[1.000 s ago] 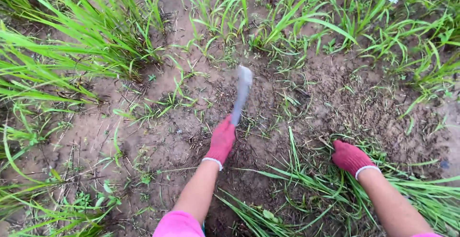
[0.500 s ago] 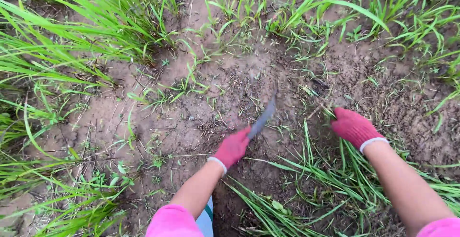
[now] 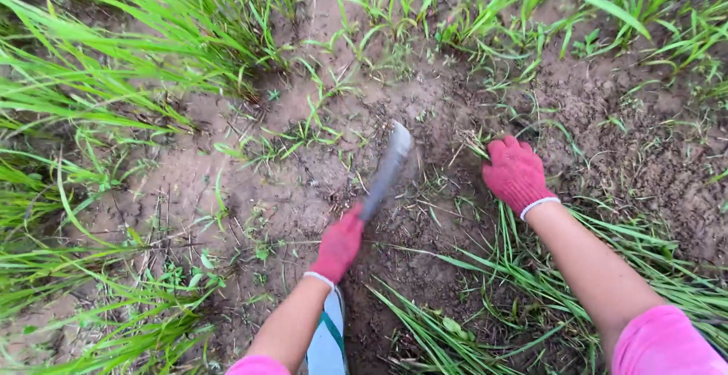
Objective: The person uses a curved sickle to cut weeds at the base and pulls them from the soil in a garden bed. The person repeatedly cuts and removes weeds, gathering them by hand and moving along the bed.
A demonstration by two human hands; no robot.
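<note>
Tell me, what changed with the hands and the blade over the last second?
The left hand swung the blade down, then raised it again. The right hand moved forward off the cut grass to the weeds ahead. The left hand's grip on the blade stayed the same.

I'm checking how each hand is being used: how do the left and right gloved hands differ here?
The left hand is closed round the handle of a blade raised over the soil; the right hand holds no tool and rests palm-down on the ground among grass. The left hand sits nearer the body, the right hand reaches farther forward. Both wear red knit gloves with white cuffs.
</note>
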